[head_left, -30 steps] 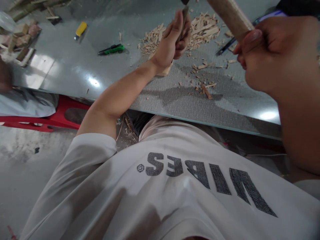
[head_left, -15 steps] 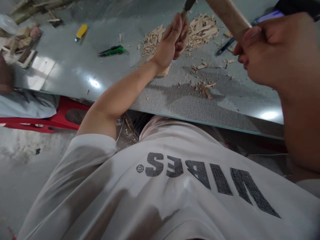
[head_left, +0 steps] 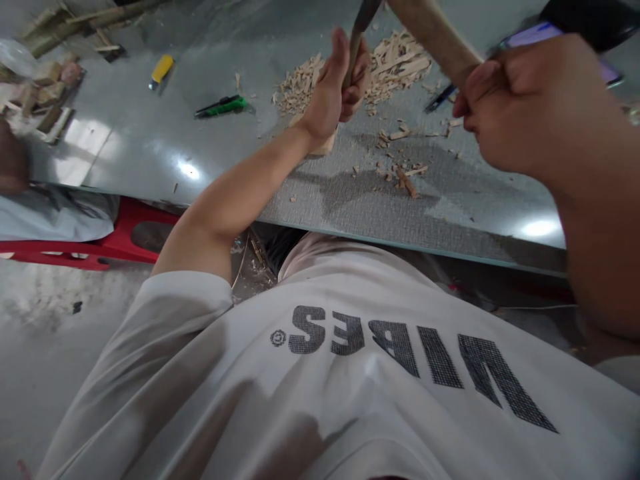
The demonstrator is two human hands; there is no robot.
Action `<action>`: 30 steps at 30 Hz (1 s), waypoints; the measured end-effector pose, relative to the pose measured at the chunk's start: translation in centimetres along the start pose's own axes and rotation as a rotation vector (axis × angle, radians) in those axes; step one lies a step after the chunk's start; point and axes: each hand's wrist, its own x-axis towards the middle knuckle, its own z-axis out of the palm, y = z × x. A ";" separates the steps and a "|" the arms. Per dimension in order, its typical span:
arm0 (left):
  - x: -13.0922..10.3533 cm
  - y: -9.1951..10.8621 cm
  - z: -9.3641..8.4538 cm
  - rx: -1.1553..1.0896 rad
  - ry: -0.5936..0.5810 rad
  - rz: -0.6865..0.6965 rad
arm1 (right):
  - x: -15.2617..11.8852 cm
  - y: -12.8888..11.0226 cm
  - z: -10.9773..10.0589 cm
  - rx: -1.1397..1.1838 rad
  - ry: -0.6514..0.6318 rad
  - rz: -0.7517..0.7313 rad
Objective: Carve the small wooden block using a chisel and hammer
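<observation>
My left hand [head_left: 333,93] is wrapped round a slim chisel [head_left: 354,50] with a wooden grip and a dark upper part; its lower end is hidden behind the hand. Under that wrist a pale wooden block [head_left: 324,145] lies on the table, mostly covered. My right hand [head_left: 520,110], raised at the upper right, grips a thick wooden handle [head_left: 440,37] that slants up and left. The far end of this handle is outside the picture, so its head cannot be seen. Wood shavings [head_left: 400,63] are heaped just beyond my left hand.
On the grey table [head_left: 210,160] lie a green utility knife [head_left: 220,107], a yellow cutter [head_left: 161,70] and a phone [head_left: 533,35]. Wood pieces [head_left: 53,90] are piled at the left, near another person's arm [head_left: 11,157]. A red chair [head_left: 135,230] stands below the table's edge.
My right hand and the wooden handle have shifted slightly left. My left hand still grips the chisel, its thumb now straighter, and more of the chisel's dark part shows.
</observation>
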 end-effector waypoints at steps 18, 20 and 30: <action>-0.7 1.0 0.9 -0.163 -0.018 0.016 | -0.3 0.1 0.3 0.296 0.194 -0.263; -0.5 1.4 0.4 -0.085 -0.104 -0.046 | -0.7 -0.2 0.1 0.209 0.129 -0.224; -0.3 -0.3 -0.8 0.138 -0.155 0.023 | -1.0 -0.6 -1.5 0.143 0.129 -0.068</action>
